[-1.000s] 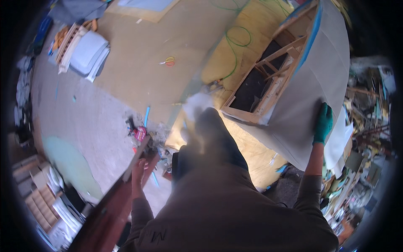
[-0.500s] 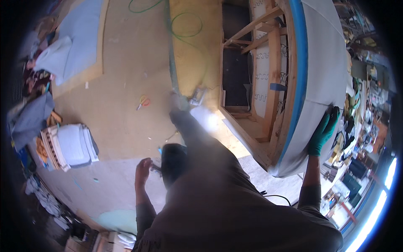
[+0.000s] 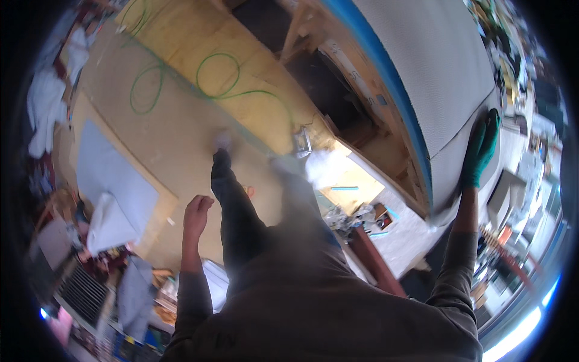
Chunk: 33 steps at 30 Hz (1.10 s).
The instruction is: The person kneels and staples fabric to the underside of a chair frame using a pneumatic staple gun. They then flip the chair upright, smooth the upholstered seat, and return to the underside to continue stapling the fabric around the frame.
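My right hand [image 3: 480, 148], in a green glove, lies with fingers stretched along the pale grey cover of a large upholstered furniture piece [image 3: 416, 54]. A dark seam crosses the cover beside the glove. A blue strip [image 3: 386, 63] runs along the cover's edge, beside an open wooden frame [image 3: 395, 157] with wavy springs inside. Away from the furniture, my bare left hand [image 3: 198, 214] hangs in the air over the brown board floor. Its fingers are loosely curled, and nothing shows in them.
A thin green hose [image 3: 218, 55] loops over the boards. Near the frame's base sits a metallic tool [image 3: 302, 142]. Scraps and a small box [image 3: 383, 215] are beside a reddish-brown beam [image 3: 377, 262]. A pale sheet [image 3: 114, 181] spreads at left; clutter lines the right side.
My view has turned, and my legs have shifted in a step. The left hand has risen in the picture. My right glove stays on the grey cover.
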Motion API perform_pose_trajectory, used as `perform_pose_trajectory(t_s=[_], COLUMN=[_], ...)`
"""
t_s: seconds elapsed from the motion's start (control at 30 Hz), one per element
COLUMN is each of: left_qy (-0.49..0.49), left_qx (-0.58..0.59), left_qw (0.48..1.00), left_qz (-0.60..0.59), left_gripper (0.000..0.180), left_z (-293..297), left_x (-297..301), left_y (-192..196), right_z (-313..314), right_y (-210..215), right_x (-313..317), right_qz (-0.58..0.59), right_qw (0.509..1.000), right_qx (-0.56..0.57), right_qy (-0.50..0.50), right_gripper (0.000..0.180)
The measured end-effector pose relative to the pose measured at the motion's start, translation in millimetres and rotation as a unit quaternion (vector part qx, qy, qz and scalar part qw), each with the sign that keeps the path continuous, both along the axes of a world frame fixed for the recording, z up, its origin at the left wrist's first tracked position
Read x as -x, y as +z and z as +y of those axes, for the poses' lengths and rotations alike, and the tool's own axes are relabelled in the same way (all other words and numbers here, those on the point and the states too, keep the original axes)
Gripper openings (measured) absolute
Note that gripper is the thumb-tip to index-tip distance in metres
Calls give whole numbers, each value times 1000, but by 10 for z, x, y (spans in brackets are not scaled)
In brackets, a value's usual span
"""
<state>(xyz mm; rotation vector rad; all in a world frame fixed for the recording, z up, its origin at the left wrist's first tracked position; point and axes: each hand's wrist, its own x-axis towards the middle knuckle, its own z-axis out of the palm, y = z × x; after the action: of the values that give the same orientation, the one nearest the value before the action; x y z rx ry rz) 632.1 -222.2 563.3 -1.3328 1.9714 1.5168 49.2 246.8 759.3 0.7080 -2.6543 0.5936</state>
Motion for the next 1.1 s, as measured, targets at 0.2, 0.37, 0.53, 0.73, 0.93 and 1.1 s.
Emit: perform_pose_trajectory(t_s=[0.2, 0.37, 0.53, 0.73, 0.93, 1.1], left_qy=[-219, -358, -497, -644, -718, -744], left_qx=[-37, -17, -29, 10, 70, 112], left_qw=[972, 925, 865, 761, 693, 655], left_qz=[83, 125, 69, 83, 6, 72], left_gripper=[27, 26, 27, 31, 35, 28], left_z=[-982, -1145, -922, -708, -618, -130], left_x=[1726, 2316, 2544, 2508, 2570, 2883], left_y=[-728, -1093, -1515, -2154, -3550, -5120], right_z=[168, 478, 529, 267, -824, -1411], right_y=[-35, -34, -86, -523, -3243, -6490], right_x=[-31, 108, -18, -1729, -4409, -5578], right_qz=[74, 155, 200, 225, -10, -341], right_qw=[986, 958, 895, 956, 859, 419], right_qx=[-95, -237, -385, -8, 394, 646], right_qy=[-113, -41, -108, -190, -326, -539], right_gripper=[43, 40, 39, 34, 33, 41])
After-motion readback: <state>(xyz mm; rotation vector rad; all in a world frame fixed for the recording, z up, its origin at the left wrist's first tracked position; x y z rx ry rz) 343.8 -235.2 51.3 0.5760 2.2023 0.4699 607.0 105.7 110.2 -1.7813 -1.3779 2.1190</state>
